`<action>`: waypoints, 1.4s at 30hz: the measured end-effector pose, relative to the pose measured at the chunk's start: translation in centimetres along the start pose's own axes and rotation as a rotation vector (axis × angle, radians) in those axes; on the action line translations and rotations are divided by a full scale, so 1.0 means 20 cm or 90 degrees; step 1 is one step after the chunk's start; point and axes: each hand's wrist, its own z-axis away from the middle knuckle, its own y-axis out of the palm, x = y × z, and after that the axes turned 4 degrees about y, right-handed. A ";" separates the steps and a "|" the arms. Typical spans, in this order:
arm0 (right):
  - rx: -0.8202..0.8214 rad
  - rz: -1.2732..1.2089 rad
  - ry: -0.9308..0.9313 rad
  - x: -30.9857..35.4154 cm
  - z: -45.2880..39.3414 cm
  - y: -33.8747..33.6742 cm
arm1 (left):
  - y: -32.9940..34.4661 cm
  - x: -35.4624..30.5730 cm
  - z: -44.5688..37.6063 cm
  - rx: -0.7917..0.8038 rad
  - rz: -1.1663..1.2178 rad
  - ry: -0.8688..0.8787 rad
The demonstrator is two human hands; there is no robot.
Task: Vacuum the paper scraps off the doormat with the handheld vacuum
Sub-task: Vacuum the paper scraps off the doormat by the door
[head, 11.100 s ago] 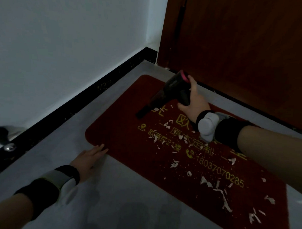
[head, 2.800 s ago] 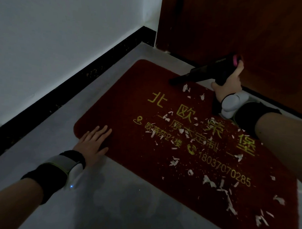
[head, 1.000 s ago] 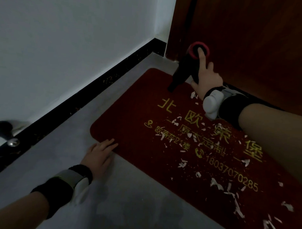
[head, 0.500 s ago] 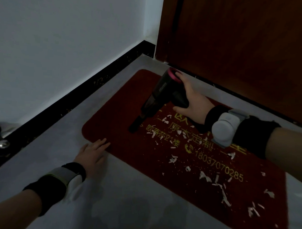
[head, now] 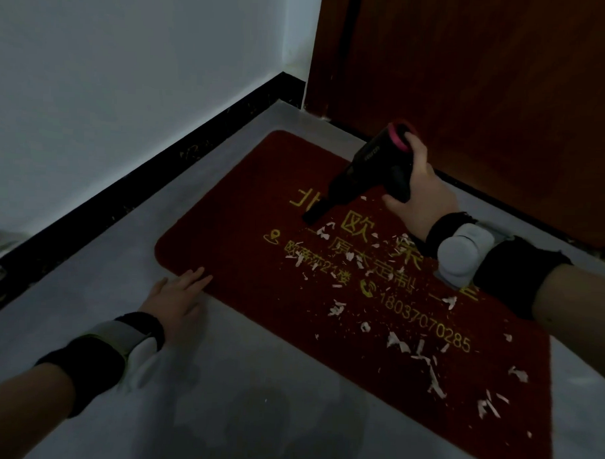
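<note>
We hold the black handheld vacuum with the pink rear ring in our right hand, fingers curled round its handle in a firm grip. Its nozzle tip touches the dark red rectangular doormat with gold lettering near the far edge, just beside the first gold characters. White paper scraps lie scattered across the doormat's middle and toward its near right corner. Our left hand rests flat, fingers straight, on the grey floor with fingertips on the doormat's near left corner. The brown wooden door stands beyond the far edge, a white wall with black skirting to the left.
</note>
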 end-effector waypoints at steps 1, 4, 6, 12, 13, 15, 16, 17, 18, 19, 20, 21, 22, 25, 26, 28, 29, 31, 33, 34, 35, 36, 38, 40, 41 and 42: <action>0.006 -0.009 -0.002 -0.01 0.00 0.00 | 0.00 0.00 0.00 0.002 -0.001 0.001; 0.043 -0.072 -0.027 -0.03 -0.02 -0.01 | 0.00 0.00 0.00 -0.002 0.013 0.004; 0.085 -0.112 -0.033 -0.04 -0.03 -0.03 | 0.01 0.01 0.00 -0.017 0.029 0.008; 0.245 -0.158 -0.063 -0.05 -0.01 -0.03 | 0.04 0.02 0.00 -0.034 0.047 0.014; 0.260 -0.158 -0.063 -0.06 0.00 -0.03 | 0.05 0.02 0.00 -0.037 0.048 0.014; 0.261 -0.151 -0.046 -0.08 0.01 -0.02 | 0.05 0.02 0.00 -0.041 0.050 0.014; 0.250 -0.149 -0.038 -0.09 0.01 -0.01 | 0.05 0.02 0.00 -0.044 0.052 0.015; 0.234 -0.148 -0.033 -0.09 0.02 -0.01 | 0.05 0.02 0.00 -0.049 0.054 0.017; 0.213 -0.147 -0.024 -0.09 0.02 0.00 | 0.05 0.02 0.01 -0.053 0.057 0.018; 0.184 -0.146 -0.014 -0.10 0.03 0.00 | 0.05 0.02 0.01 -0.054 0.056 0.018; 0.149 -0.141 -0.003 -0.11 0.03 0.00 | 0.05 0.02 0.01 -0.054 0.052 0.017; 0.109 -0.130 0.007 -0.12 0.03 0.00 | 0.05 0.02 0.01 -0.051 0.046 0.017; 0.069 -0.117 0.018 -0.13 0.02 -0.01 | 0.05 0.02 0.01 -0.048 0.043 0.017; 0.011 -0.095 0.046 -0.15 0.01 -0.02 | 0.05 0.02 0.01 -0.051 0.040 0.016; 0.012 -0.096 0.054 -0.15 0.01 -0.03 | 0.05 0.02 0.01 -0.052 0.040 0.016; 0.019 -0.098 0.058 -0.15 0.01 -0.03 | 0.06 0.02 0.01 -0.060 0.042 0.017; 0.019 -0.101 0.054 -0.15 0.02 -0.03 | 0.06 0.02 0.01 -0.063 0.042 0.019; 0.028 -0.116 0.043 -0.15 0.04 -0.04 | 0.06 0.02 0.01 -0.066 0.038 0.021; 0.063 -0.135 0.028 -0.15 0.06 -0.04 | 0.07 0.03 0.01 -0.071 0.041 0.022; 0.086 -0.147 0.026 -0.16 0.07 -0.04 | 0.07 0.03 0.01 -0.071 0.043 0.023; 0.111 -0.162 0.025 -0.16 0.08 -0.03 | 0.07 0.04 0.01 -0.072 0.045 0.025; 0.138 -0.176 0.022 -0.15 0.09 -0.03 | 0.08 0.04 0.01 -0.073 0.048 0.027; 0.189 -0.193 0.008 -0.16 0.11 -0.03 | 0.08 0.04 0.00 -0.076 0.060 0.028; 0.210 -0.207 -0.003 -0.16 0.12 -0.01 | 0.08 0.04 0.00 -0.081 0.057 0.027; 0.213 -0.217 0.001 -0.16 0.13 -0.01 | 0.09 0.04 0.00 -0.081 0.056 0.028; 0.211 -0.225 0.010 -0.17 0.14 0.00 | 0.09 0.04 0.00 -0.080 0.053 0.029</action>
